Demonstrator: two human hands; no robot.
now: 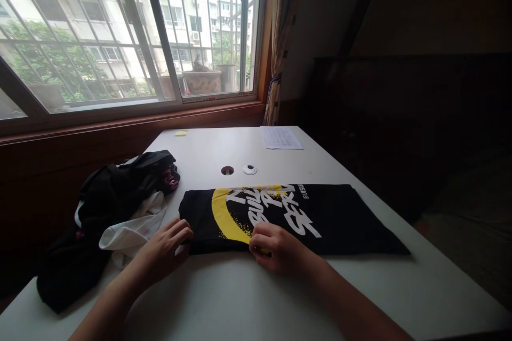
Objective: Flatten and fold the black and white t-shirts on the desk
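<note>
A black T-shirt [340, 218] with a yellow and white print lies folded into a long strip across the white table. Its left end is under the fingers of my left hand [168, 245], which are curled around the near corner. Along the near edge, just left of the middle, my right hand [276, 248] pinches the cloth, with the fingers closed. Part of the printed lettering is hidden behind that hand. The strip's right end tapers to a point and lies flat, untouched.
To the left, a heap of dark clothes [116, 186] lies with a white garment [134, 232] beside my left forearm. Beyond the T-shirt are a cable hole [228, 170] and its round cover [249, 170]. A sheet of paper [282, 137] and a yellow note [181, 132] lie farther back, near the window.
</note>
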